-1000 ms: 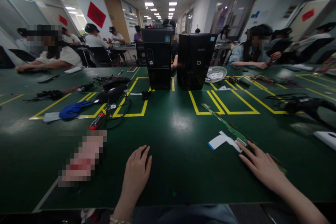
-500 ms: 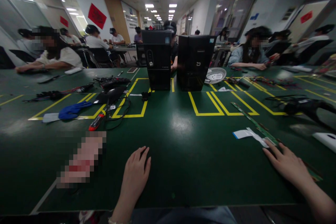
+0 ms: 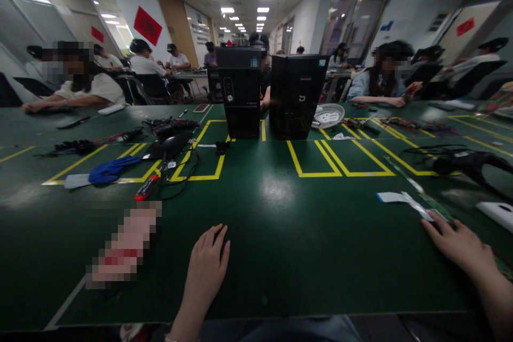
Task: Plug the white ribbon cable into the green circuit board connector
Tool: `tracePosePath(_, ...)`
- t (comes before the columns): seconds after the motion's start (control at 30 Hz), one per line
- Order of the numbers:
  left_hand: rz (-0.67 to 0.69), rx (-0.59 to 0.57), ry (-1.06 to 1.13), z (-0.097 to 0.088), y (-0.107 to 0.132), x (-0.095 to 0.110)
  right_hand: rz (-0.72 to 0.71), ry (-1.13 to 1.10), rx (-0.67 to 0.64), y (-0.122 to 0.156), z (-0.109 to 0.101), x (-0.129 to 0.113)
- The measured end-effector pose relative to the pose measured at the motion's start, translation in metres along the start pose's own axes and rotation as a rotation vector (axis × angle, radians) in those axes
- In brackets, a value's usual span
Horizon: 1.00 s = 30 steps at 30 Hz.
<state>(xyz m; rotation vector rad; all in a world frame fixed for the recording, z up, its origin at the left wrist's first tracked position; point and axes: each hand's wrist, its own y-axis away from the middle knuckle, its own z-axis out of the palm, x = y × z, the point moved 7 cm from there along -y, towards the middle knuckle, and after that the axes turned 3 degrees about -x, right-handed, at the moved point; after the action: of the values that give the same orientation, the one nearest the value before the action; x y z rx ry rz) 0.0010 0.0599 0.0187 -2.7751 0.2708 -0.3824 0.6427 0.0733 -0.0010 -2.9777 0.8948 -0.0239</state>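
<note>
My left hand (image 3: pixel 209 256) lies palm down on the green table (image 3: pixel 304 256), fingers stretched out, holding nothing. At the right, my right hand (image 3: pixel 460 243) is over a long, narrow green circuit board strip (image 3: pixel 430 200). Its thumb and fingers rest across the strip, whose far end sticks out ahead of the hand; my palm hides the middle. A white ribbon cable (image 3: pixel 409 199) with a blue end lies by the fingertips and bends out to the left of the strip.
Two black computer towers (image 3: pixel 242 96) stand at the middle back. On the left lie a red-and-black screwdriver (image 3: pixel 147 188), a blue glove (image 3: pixel 112 169) and black cables (image 3: pixel 172 125). A white basket (image 3: pixel 329 116) is beyond. Black cabling (image 3: pixel 468 163) lies far right. Other people sit around.
My right hand has slid to the right along the table, and the circuit board strip and ribbon cable have moved right with it. My left hand has stayed still.
</note>
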Motion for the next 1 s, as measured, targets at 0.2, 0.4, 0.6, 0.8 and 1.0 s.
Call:
tracePosePath(0.2, 0.009, -0.005, 0.001, 0.0, -0.001, 0.0, 0.108, -0.116, -0.071, -0.002, -0.005, 0.004)
tracePosePath(0.4, 0.0, -0.01, -0.003, 0.001, 0.0, -0.001, 0.101, -0.137, -0.071, 0.002, -0.007, 0.0)
tracePosePath(0.6, -0.003, -0.025, -0.006, 0.002, 0.0, -0.001, 0.106, -0.154, -0.058, -0.004, -0.006, 0.005)
tracePosePath(0.8, -0.012, -0.017, 0.012, 0.001, 0.0, -0.002, 0.112, -0.156, -0.021, -0.009, -0.002, 0.009)
tracePosePath(1.0, -0.012, -0.021, 0.005, 0.001, -0.001, -0.002, 0.117, -0.154, -0.006, -0.002, -0.004, 0.004)
